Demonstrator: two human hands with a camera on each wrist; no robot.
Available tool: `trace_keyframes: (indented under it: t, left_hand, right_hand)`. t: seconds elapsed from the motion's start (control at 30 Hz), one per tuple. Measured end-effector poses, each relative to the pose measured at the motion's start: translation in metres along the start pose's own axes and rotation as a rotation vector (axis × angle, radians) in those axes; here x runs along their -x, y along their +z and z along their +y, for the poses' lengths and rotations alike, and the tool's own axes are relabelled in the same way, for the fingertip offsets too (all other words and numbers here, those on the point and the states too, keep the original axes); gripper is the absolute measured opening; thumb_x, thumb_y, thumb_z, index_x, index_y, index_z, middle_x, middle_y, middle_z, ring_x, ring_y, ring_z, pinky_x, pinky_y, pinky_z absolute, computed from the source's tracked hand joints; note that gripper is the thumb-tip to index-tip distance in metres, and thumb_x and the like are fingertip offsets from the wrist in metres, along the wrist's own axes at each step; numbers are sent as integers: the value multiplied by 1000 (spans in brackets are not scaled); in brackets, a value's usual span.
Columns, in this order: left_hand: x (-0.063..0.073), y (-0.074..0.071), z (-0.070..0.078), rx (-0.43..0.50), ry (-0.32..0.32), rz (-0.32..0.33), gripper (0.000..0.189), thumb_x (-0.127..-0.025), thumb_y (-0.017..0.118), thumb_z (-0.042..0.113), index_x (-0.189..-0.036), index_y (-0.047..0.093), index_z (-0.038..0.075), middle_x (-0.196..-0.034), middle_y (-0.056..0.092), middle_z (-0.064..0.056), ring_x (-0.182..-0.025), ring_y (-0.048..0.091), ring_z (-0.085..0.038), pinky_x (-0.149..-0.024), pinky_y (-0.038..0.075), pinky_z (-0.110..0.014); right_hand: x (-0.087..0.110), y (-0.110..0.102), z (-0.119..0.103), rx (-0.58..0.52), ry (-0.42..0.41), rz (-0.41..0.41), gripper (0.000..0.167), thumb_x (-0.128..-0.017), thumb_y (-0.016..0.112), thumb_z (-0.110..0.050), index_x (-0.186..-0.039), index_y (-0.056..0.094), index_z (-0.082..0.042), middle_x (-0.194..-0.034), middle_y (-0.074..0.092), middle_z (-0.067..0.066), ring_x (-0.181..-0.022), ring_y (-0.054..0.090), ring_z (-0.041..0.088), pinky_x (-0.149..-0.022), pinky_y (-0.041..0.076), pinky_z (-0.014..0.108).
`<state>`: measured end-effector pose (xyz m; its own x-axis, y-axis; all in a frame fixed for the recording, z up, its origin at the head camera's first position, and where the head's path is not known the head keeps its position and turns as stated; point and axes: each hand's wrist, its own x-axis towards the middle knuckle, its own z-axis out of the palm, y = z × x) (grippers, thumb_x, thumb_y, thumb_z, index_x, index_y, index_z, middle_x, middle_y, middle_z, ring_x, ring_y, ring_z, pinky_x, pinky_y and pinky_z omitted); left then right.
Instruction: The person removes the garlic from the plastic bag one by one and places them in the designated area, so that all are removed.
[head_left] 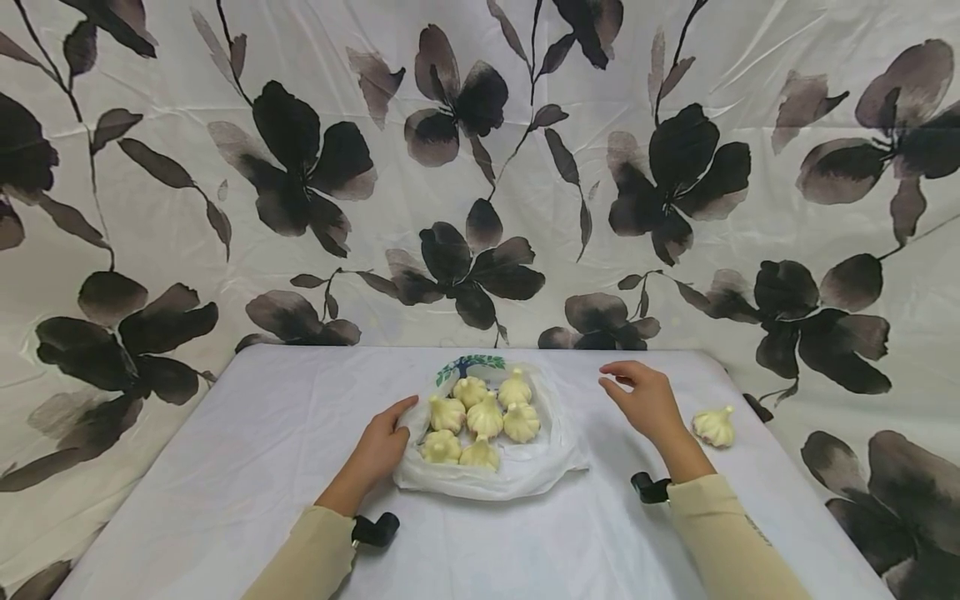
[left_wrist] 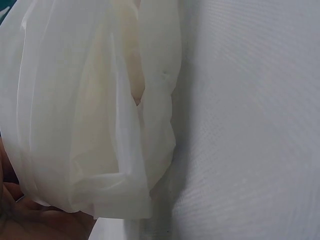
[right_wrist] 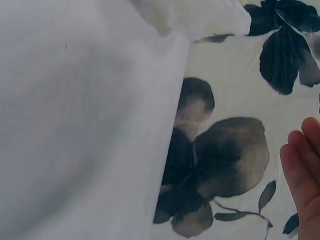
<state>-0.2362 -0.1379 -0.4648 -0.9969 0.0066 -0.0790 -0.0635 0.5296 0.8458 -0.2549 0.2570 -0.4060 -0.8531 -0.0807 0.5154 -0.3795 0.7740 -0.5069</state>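
Near the far edge of the tabletop (head_left: 210, 500), seven garlic bulbs (head_left: 484, 417) are contained in a white bag (head_left: 491, 483). Its left side is touched by the left hand (head_left: 381, 442); whether it is pinched cannot be told. Room is left between bag and lone bulb (head_left: 714, 427), near the right edge; there the right hand (head_left: 647, 404) is held, thumb and fingertips parted.
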Motion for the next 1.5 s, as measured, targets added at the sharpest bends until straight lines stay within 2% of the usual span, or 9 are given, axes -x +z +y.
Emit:
trace_keyframes:
  t: [0.17,0.8,1.03,1.3,1.5]
  left_hand:
    - [1,0,0,4,-3,1,60,-92,36,1,-150,36,15,-157,32,-13,-147,25,-34,-118,24,-54]
    - [4,-1,0,6,1,1,61,-91,36,1,-150,37,15,-157,32,-15,-147,24,-35,-118,23,-54]
    - [5,-2,1,0,9,2,61,-90,36,1,-150,37,15,-157,32,-15,-147,24,-35,-118,23,-54]
    - [5,-1,1,-6,1,3,60,-92,35,1,-150,37,16,-157,32,-14,-147,24,-34,-118,23,-54]
    - [4,1,-1,-5,-2,4,60,-92,36,1,-150,37,16,-157,33,-13,-147,25,-34,-118,23,-54]
  right_hand:
    - [-1,12,-10,-50,-8,-26,21,-86,72,-16,-106,73,-9,-108,72,11,-96,70,31,-85,58,43]
    - [0,54,-48,-103,-85,-150,21,-86,72,-16,-106,72,-10,-107,72,8,-98,70,29,-86,58,38]
    - [2,68,-57,-120,-64,-216,24,-86,72,-18,-109,71,-12,-112,71,6,-104,69,26,-88,58,37]
    - [4,78,-64,-143,-10,-315,31,-85,73,-20,-115,69,-13,-118,69,6,-108,67,29,-92,56,38]
    - [5,84,-66,-129,0,-344,30,-86,72,-20,-115,69,-15,-118,69,5,-109,67,29,-93,55,40]
